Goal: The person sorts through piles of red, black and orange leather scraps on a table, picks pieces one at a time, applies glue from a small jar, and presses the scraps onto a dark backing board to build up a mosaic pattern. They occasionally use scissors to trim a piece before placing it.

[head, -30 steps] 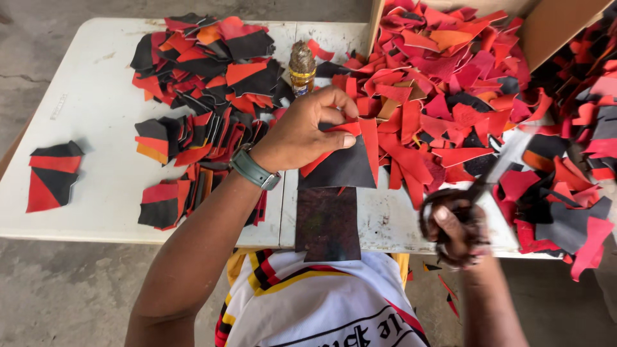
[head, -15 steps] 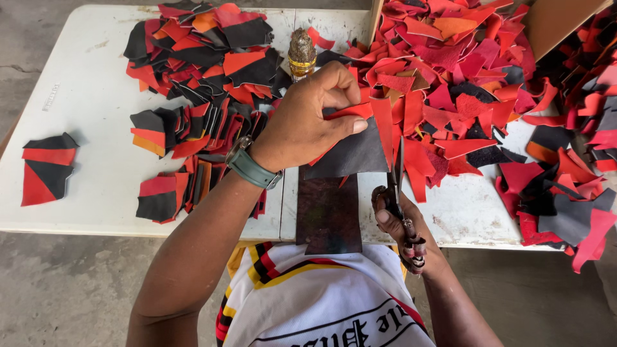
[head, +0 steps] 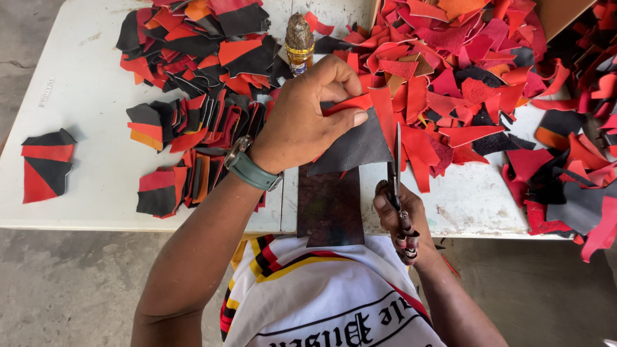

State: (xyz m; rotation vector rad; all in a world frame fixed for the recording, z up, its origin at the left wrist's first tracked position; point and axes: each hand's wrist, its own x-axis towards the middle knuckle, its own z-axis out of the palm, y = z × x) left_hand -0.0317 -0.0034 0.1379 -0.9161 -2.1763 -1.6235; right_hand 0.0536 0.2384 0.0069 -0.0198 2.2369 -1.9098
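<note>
- The left hand [head: 302, 119] pinches a two-tone leather piece [head: 357, 138], dark grey with a red strip along its top edge, thumb under the red edge and fingers curled over it; the piece is held just above the near middle of the white surface [head: 96, 160].
- A grey-green wristwatch [head: 247, 166] sits on the left wrist.
- The right hand [head: 402, 222] is closed around the handles of a pair of scissors [head: 397, 180], whose blades point up and away from the body, their tips just beside the right edge of the held piece.
- Below the piece a dark, worn rectangular board [head: 331, 205] lies on the surface at its near edge.
- A small bottle with a crusted cap [head: 299, 42] stands just beyond the left hand.
- Stacks of cut red-and-black pieces [head: 193, 115] lie to the left; a small separate stack [head: 46, 164] sits well apart at the far left.
- A loose heap of red scraps [head: 463, 71] covers the right side, spilling from a cardboard box [head: 565, 13].
</note>
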